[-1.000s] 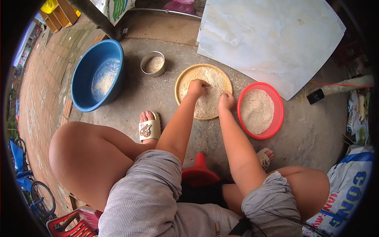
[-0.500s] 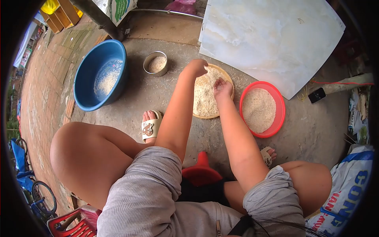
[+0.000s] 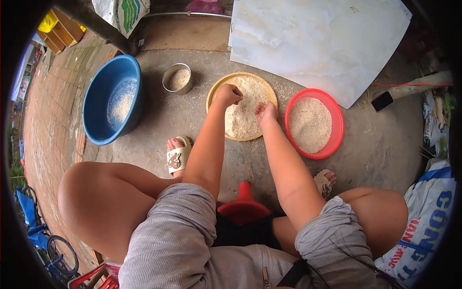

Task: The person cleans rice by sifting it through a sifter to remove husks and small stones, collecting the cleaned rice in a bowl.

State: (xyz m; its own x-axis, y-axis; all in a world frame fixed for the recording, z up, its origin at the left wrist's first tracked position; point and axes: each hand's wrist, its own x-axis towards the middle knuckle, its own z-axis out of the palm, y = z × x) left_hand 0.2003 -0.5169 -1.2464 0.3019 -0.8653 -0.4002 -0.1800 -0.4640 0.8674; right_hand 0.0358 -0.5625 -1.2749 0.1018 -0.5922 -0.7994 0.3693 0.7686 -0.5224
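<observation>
A round woven tray (image 3: 210,98) lies on the concrete in front of me, spread with pale rice grains (image 3: 245,123). My left hand (image 3: 228,95) is over the tray's left part, its fingers curled in a pinch; whatever may be between them is too small to make out. Over the right side of the tray is my right hand (image 3: 266,113), palm turned up, fingers loosely bent and apart, with nothing visible in it. To the right, close to the tray, stands a red plastic basin (image 3: 339,120) holding more rice (image 3: 310,125).
At left a big blue basin (image 3: 90,113) holds some grains. A small metal bowl (image 3: 188,86) of rice stands between it and the tray. A large pale sheet (image 3: 317,43) lies behind, a phone (image 3: 382,101) at right. My sandalled feet flank a red stool (image 3: 244,207).
My left hand has drawn back from the tray's far edge toward me, its fingers still curled. My right hand has shifted slightly nearer me. The camera view has moved a little.
</observation>
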